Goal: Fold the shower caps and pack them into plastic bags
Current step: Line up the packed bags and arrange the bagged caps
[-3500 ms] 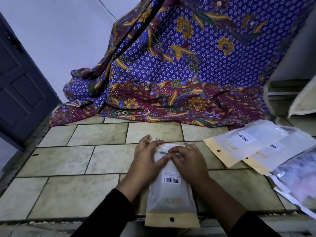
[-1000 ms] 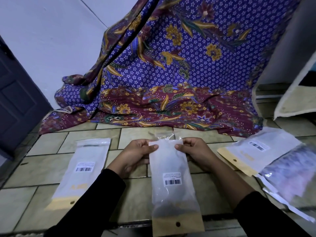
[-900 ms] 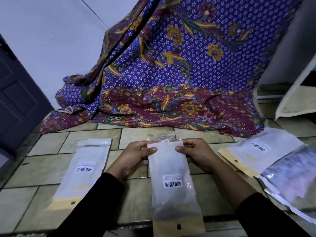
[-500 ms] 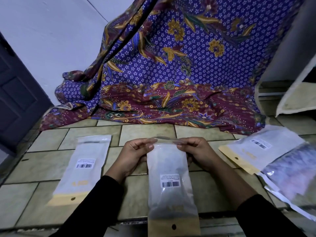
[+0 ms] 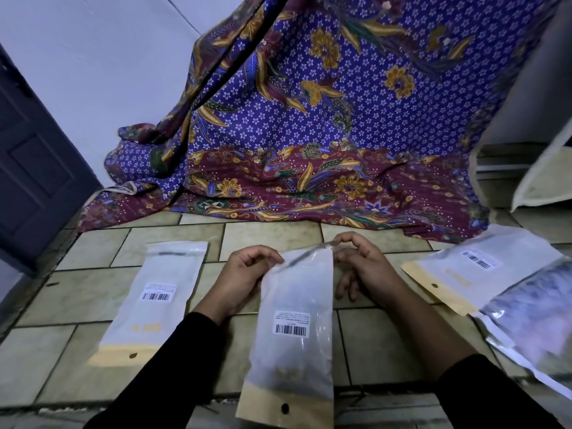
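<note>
Person's left hand [image 5: 244, 275] at the upper left corner of the frosted white plastic bag with a barcode label [image 5: 297, 351], fingers curled, pinching its top edge, right hand [image 5: 362, 264] at the upper right corner, thumb and forefinger pinching the flap, other fingers loose, forearms in black sleeves [image 5: 173, 366] either side of the bag

Centre bag [image 5: 297, 292], near: centre sticker [image 5: 291, 325], white, with a barcode and lines of print too small to read.
Left bag [image 5: 148, 311]: left sticker [image 5: 157, 293] with a barcode, print illegible; the gold mark [image 5: 146, 328] is blurred.
Right bag [image 5: 448, 267]: right sticker [image 5: 476, 261] with a barcode, digits unreadable.
</note>
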